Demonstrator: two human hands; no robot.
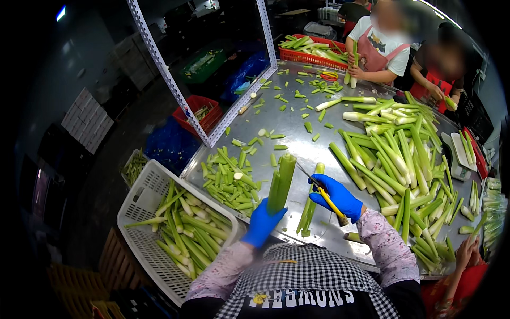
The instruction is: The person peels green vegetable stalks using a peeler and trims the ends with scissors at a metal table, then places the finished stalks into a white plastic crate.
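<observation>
My left hand, in a blue glove, is closed around the lower part of a thick green stalk, which looks like water bamboo and stands nearly upright. In my right hand, also gloved in blue, is a slim knife with a yellow handle. Its thin blade points up and left, close to the held stalk. Another green stalk lies on the metal table between my hands, partly behind the right fingers. Cut green pieces are heaped beyond my left hand.
A white plastic basket of stalks stands at my left, against the table edge. At right lies a large stalk pile, beside a scale. Co-workers stand across and at right. A white perforated post rises from the table's left edge.
</observation>
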